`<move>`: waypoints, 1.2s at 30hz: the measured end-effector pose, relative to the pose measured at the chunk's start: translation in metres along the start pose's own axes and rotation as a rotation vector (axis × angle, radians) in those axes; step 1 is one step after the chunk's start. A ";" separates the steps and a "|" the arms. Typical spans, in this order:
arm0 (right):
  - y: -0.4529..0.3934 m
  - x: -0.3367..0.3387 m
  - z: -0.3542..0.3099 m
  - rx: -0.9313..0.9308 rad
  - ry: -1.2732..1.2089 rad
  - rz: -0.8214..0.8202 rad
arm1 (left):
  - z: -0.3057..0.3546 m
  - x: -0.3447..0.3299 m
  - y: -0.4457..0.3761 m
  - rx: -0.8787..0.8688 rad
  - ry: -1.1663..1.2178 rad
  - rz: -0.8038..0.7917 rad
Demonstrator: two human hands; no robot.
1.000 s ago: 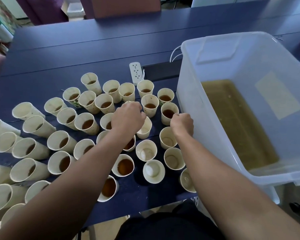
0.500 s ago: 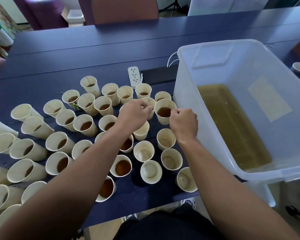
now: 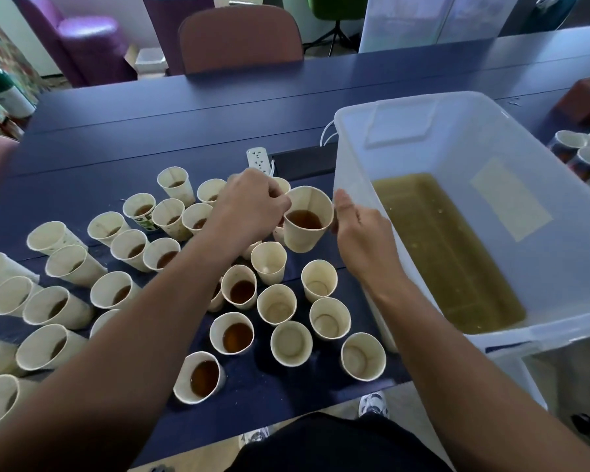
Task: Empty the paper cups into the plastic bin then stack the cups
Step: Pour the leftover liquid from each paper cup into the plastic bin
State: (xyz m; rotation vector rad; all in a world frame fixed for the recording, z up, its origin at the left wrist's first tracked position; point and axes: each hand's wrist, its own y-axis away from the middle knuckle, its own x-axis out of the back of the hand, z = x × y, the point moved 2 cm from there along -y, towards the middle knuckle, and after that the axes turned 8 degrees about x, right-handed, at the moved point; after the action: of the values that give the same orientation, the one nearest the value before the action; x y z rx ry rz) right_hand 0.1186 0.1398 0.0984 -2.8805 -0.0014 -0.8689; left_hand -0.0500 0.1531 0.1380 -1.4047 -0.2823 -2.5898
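While empty cream paper cups stood upright at the near table edge beside several part-filled cups of brown liquid, the raised cup of brown liquid sat beyond them, clear of the dark blue table. Right hand held that cup at its right wall, thumb curled against the rim side; fingers behind it were hidden. Left hand was curled, pinching the rim of a second cup mostly hidden beneath it. Raised cup's long axis stood near upright, mouth up. Translucent plastic bin, holding yellowish liquid, lay immediately right of the cup, its near-left wall just beside the right hand. Judgement: pour goes rightward over that wall; right hand is nearer.
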 end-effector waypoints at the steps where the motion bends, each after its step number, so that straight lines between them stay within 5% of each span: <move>1: 0.000 0.004 0.000 -0.011 -0.150 -0.013 | 0.004 0.005 0.001 -0.009 -0.007 0.002; 8: 0.004 0.034 0.001 0.149 -0.742 -0.358 | 0.040 0.030 0.011 -0.080 0.114 -0.051; 11: 0.006 0.046 0.000 0.181 -0.643 -0.382 | 0.055 0.033 0.017 -0.106 0.160 -0.063; 23: -0.006 0.109 0.016 0.254 -0.191 -0.062 | 0.095 -0.002 0.026 -0.201 0.509 -0.113; 36: -0.037 0.164 0.090 0.041 0.349 -0.162 | 0.074 -0.092 0.025 -0.285 0.110 -0.198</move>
State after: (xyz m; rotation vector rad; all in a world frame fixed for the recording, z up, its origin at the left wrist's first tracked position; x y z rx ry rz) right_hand 0.3031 0.1817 0.1188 -2.6797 -0.2162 -1.3728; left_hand 0.0654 0.1536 0.1020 -1.3725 -0.0378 -2.9542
